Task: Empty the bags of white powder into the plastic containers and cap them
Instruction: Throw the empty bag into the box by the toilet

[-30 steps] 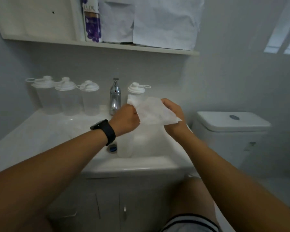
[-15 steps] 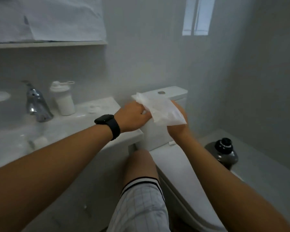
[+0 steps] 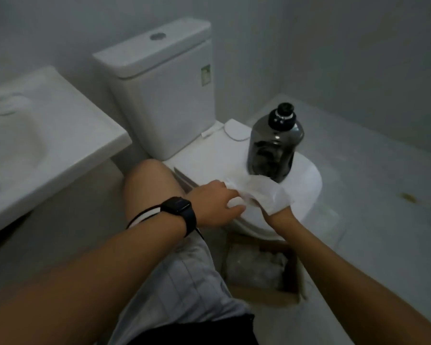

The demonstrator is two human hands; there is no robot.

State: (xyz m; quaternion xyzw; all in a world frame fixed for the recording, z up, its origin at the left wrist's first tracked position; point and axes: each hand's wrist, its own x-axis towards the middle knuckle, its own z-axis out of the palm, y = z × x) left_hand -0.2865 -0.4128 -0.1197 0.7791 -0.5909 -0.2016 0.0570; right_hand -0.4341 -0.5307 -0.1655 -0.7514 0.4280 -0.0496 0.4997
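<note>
A limp, crumpled clear plastic bag (image 3: 264,192) hangs between both hands over the front of the closed toilet lid. My left hand (image 3: 215,205), with a black watch on its wrist, pinches the bag's left edge. My right hand (image 3: 276,210) is mostly hidden under the bag and holds it from below. On the floor below them stands an open cardboard box (image 3: 261,292) holding several crumpled clear bags. The plastic containers on the sink counter are out of view.
A dark translucent bottle (image 3: 274,145) with a black cap stands on the toilet lid (image 3: 209,158), just behind the bag. The white sink (image 3: 42,150) is at the left, the cistern (image 3: 159,78) behind. My knee is between sink and toilet.
My view has swung right and down from the sink to the toilet. Both hands carried the bag away from the sink and lowered it over the lid's front, above the box.
</note>
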